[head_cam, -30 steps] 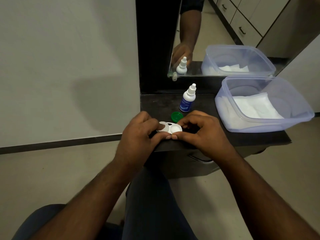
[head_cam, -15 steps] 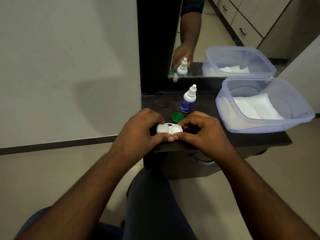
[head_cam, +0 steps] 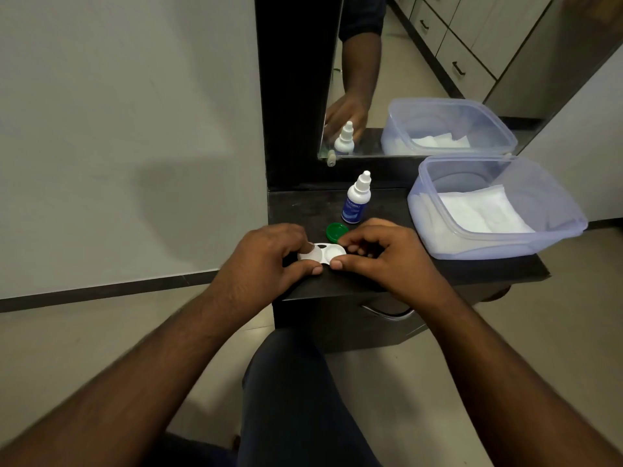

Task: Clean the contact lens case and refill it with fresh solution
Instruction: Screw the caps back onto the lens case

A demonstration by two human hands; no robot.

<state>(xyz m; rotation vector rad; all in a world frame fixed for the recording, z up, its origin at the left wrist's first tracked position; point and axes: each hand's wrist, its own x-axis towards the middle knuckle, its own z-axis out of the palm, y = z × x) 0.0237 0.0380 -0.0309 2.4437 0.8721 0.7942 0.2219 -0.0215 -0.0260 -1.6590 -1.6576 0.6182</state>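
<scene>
A white contact lens case (head_cam: 328, 253) lies on the dark cabinet top (head_cam: 374, 210) near its front edge. My left hand (head_cam: 266, 261) grips the case's left well, where a white lid sits tilted under my fingers. My right hand (head_cam: 387, 254) pinches the right end of the case between thumb and fingers. A green cap (head_cam: 336, 231) lies just behind the case. Behind that stands a small solution bottle (head_cam: 356, 198) with a white nozzle and a blue label, upright and capped.
A clear plastic tub (head_cam: 559, 227) holding white tissues takes up the right side of the cabinet top. A mirror (head_cam: 438, 79) behind reflects the bottle, tub and an arm. A grey wall stands left; my knee is below the cabinet's front edge.
My left fingers have shifted on the left well, and its white lid now sits tilted. The right hand, cap and bottle have stayed put.
</scene>
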